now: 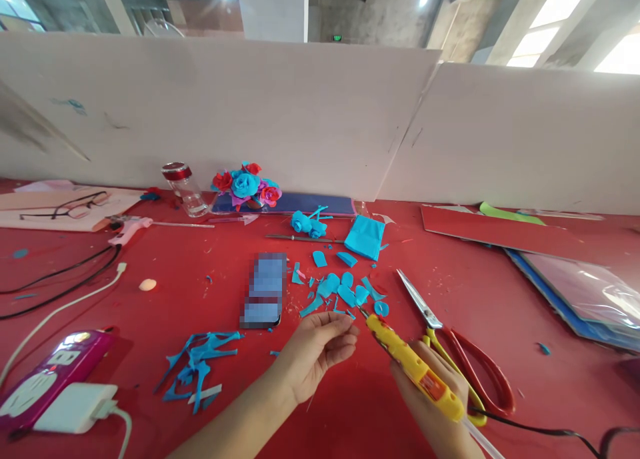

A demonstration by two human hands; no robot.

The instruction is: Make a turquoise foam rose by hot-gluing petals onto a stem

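Observation:
My right hand (434,395) grips a yellow glue gun (413,365) whose nozzle points up-left toward my left hand. My left hand (317,349) has its fingers curled and pinched together near the nozzle; whatever small thing it holds is hidden by the fingers. Just beyond the fingertips lie several blue cut petals (345,289) on the red table (200,292). Red and yellow scissors (450,342) lie open right beside my right hand.
A phone (265,290) lies left of the petals, blue scraps (200,362) at front left. A power strip (50,372) with charger and cables sits far left. A paper-flower bouquet (246,184), a jar (184,187), a second glue gun (131,228), glasses (70,207) and sheets (575,272) line the back and right.

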